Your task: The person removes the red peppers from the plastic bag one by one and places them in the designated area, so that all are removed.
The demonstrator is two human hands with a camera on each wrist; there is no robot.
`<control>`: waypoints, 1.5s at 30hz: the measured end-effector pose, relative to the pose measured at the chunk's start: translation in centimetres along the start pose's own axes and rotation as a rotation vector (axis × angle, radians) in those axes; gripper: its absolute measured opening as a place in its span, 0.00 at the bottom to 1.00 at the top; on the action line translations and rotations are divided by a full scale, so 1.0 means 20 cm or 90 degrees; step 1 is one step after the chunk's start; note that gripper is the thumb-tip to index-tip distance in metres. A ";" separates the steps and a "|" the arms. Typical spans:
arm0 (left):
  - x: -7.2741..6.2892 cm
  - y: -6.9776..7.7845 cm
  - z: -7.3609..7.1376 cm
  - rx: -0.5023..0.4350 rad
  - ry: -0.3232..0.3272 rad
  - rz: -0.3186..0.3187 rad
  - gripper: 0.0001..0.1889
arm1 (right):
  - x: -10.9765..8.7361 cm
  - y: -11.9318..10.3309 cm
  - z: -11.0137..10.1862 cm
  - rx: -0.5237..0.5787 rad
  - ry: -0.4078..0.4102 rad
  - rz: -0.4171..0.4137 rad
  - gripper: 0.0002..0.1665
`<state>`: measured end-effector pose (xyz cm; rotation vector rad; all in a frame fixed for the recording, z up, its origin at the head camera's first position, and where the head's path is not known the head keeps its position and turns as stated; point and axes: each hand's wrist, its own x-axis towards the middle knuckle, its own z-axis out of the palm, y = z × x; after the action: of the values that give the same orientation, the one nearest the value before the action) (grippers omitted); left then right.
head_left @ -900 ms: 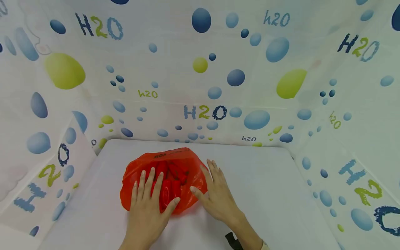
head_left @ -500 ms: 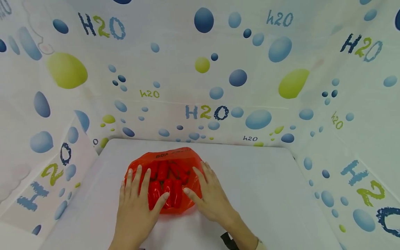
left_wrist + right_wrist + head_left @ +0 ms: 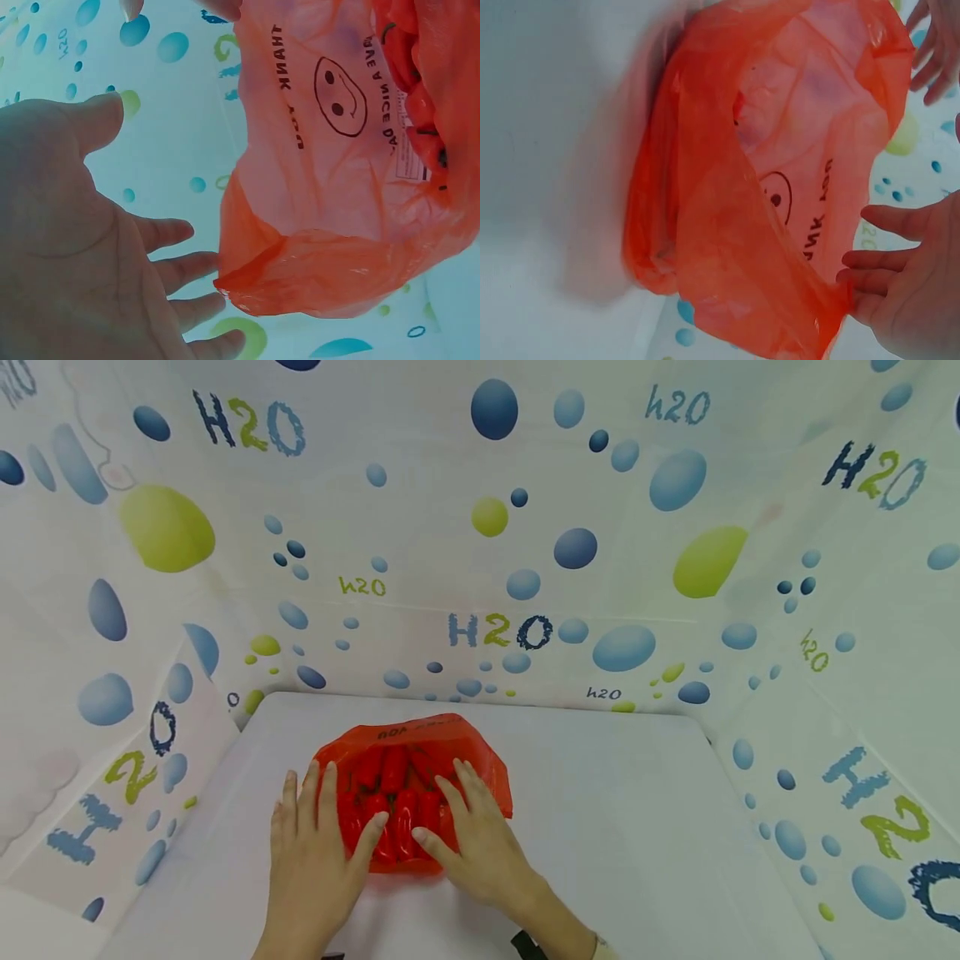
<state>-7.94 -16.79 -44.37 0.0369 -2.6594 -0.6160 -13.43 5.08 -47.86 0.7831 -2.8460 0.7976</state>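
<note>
An orange-red plastic bag (image 3: 442, 727) lies on the white table with its mouth spread wide. Several glossy red peppers (image 3: 405, 822) with dark green stems fill it. My left hand (image 3: 309, 847) is at the bag's left rim, fingers extended and thumb spread. From the right, my right hand (image 3: 483, 852) reaches over the other rim, its fingers fairly straight and parted. In the left wrist view, a smiley face (image 3: 341, 97) and lettering show on the bag's wall. The right wrist view has the right hand's fingertips (image 3: 849, 259) right at the bag's edge; most peppers are hidden there.
The white tabletop (image 3: 607, 810) extends to both sides of the bag. Behind and beside it hang white sheets (image 3: 420, 527) printed with blue and green drops and H2O lettering. A black item (image 3: 527, 945) shows by the right wrist at the lower edge.
My left hand has slid left from over the peppers to the bag's left rim. My right hand has moved left over the right side. More peppers now show between them.
</note>
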 end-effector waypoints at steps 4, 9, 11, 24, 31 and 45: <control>0.00 -0.03 0.01 -0.005 -0.006 -0.027 0.50 | 0.01 -0.01 0.03 0.009 -0.009 0.000 0.51; 0.01 -0.07 0.01 -0.022 -0.020 -0.092 0.51 | 0.03 -0.02 0.07 0.030 -0.024 0.010 0.50; 0.01 -0.08 0.01 -0.029 -0.032 -0.125 0.51 | 0.03 -0.02 0.08 0.036 -0.029 0.021 0.50; 0.01 -0.11 0.02 -0.066 -0.014 -0.238 0.41 | 0.08 -0.01 0.16 0.063 0.037 0.089 0.41; 0.00 -0.15 0.04 -0.058 0.018 -0.250 0.35 | 0.10 0.00 0.20 0.071 0.036 0.114 0.39; -0.01 -0.16 0.09 -0.052 0.077 -0.240 0.19 | 0.12 0.05 0.30 0.069 0.061 0.112 0.33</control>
<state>-8.66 -18.93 -47.31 0.5438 -2.5232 -0.8098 -15.74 1.62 -52.92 0.4939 -2.8342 0.9909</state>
